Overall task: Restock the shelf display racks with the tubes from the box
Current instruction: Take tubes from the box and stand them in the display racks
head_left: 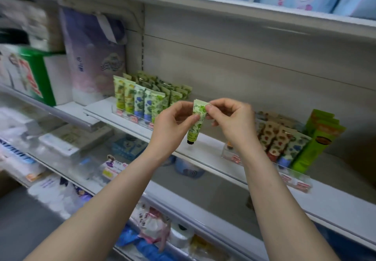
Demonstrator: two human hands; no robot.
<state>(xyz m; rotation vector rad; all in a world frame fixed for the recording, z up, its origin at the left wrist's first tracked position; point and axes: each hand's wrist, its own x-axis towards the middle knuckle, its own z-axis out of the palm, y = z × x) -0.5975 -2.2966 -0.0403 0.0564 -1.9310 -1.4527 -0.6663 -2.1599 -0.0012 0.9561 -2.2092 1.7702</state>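
1. Tube [195, 127]: green leaf print, held in the air in front of the shelf [205, 153], between the two display racks and touching neither.
2. Left grip [173, 122]: thumb and fingertips pinch the mid body. Right grip [230, 120]: thumb and forefinger pinch the flat crimped top edge. Both are closed on this one tube.
3. Orientation: crimp up, black cap down, slightly tilted. The stocked tubes in the left rack [140, 104] stand the same way, so you're likely pre-aligning it to drop straight in.
4. The two-point hold probably lets you square it and turn the print outward.
5. Likely target: the right end of the left rack, where the prints match. The right rack [284, 140] holds red and blue prints.
6. The box is not in view.
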